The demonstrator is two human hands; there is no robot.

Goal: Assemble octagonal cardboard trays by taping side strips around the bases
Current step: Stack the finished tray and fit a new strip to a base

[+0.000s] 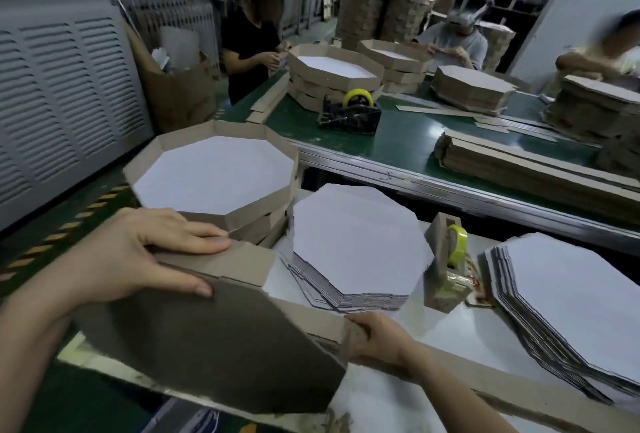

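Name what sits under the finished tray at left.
More brown trays are stacked beneath the finished tray; their walls peek out at its right. Their number and what they stand on are covered by it and the left hand.

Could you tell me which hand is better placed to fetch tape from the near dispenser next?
Probably the right hand: it pinches the side strip close to the tape dispenser, while the left hand grips the tray farther away.
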